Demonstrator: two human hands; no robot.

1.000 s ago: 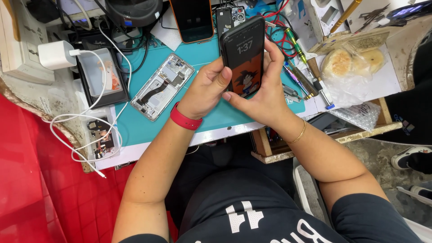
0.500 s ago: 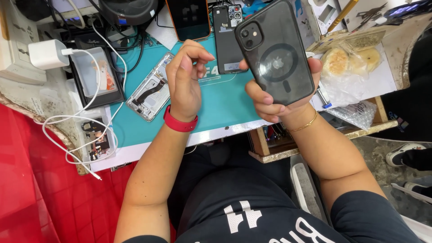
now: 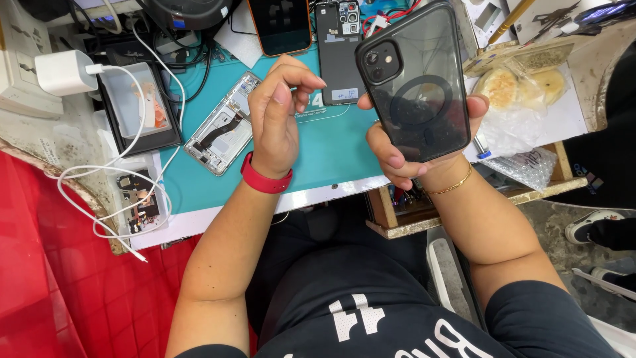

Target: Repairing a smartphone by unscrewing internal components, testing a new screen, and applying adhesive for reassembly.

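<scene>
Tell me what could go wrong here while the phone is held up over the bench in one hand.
1. Only the right hand grips the black cased phone, at its lower end; the left hand is off it, so it might slip onto the teal mat.
2. An opened phone frame lies bare near the left hand; a stray knock could damage its exposed parts.
3. The white charger cable loops over the bench edge and could snag a forearm.

A phone repair workshop: a teal work mat (image 3: 331,152) covers the bench, with an opened phone frame (image 3: 222,122) at 10 o'clock, other phones (image 3: 338,46) at 12, and a charger (image 3: 63,71) with a white cable (image 3: 112,199) at 9.
</scene>
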